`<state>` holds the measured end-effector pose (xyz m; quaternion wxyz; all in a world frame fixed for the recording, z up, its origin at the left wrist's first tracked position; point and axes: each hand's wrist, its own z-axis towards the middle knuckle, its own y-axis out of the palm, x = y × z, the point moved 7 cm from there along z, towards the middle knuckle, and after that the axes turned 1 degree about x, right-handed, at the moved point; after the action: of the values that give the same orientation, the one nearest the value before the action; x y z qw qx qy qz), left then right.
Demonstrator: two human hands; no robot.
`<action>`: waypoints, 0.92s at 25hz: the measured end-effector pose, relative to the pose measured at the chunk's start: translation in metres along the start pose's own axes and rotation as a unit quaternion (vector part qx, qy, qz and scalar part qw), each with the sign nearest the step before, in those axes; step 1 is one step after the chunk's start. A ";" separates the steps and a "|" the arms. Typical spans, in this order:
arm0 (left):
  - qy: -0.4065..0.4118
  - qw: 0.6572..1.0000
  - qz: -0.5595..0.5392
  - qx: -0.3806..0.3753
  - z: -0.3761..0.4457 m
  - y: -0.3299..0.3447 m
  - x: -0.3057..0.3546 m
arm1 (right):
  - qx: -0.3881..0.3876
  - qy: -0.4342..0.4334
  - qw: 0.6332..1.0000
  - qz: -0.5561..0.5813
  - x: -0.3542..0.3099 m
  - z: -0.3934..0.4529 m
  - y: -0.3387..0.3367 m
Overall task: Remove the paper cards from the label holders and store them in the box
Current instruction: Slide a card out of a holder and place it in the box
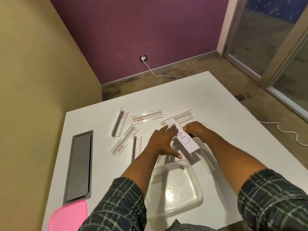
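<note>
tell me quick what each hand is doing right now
Left hand: open, fingers spread flat, pressing on the card.
Right hand: closed, pinching the card's far part.

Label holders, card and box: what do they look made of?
Label holders: clear, glossy rigid plastic, probably acrylic; the table shows through. Card: matte white paper with handwritten letters. Box: translucent, slightly cloudy plastic with soft glints; looks empty.
</note>
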<state>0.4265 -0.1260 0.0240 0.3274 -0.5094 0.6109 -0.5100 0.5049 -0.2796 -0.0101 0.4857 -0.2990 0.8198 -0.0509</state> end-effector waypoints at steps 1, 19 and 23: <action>0.003 1.000 0.023 0.003 -0.007 -0.003 -0.002 | -0.031 0.004 1.000 -0.003 -0.003 -0.007 0.004; -0.153 0.968 -0.107 -0.169 -0.126 0.028 -0.039 | -0.331 -0.130 0.896 -0.266 -0.015 -0.093 0.083; -0.151 0.963 -0.099 -0.199 -0.134 0.040 -0.026 | -0.321 -0.199 0.830 -0.410 -0.002 -0.104 0.101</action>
<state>0.2990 -0.0638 0.0179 0.2561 -0.6935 0.5898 -0.3251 0.3745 -0.2176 0.0080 0.4498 -0.7503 0.4776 0.0819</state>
